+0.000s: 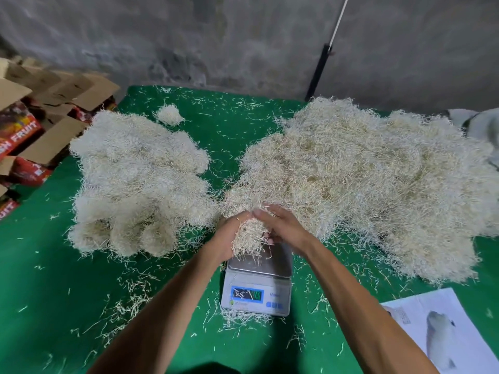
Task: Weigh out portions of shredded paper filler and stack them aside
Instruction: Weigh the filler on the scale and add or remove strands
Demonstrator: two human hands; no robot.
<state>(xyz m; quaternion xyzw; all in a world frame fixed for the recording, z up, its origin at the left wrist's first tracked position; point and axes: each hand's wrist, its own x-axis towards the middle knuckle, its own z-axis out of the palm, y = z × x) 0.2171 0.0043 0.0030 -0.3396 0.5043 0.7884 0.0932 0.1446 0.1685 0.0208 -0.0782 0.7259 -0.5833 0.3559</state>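
Head view: both hands cup one clump of filler [247, 240] over the scale [258, 279] pan, left hand [229, 238] and right hand [278, 225] curled round it. Step looks like weighing. Next: release, read display, move it to the portions stack [135, 182] on the left.
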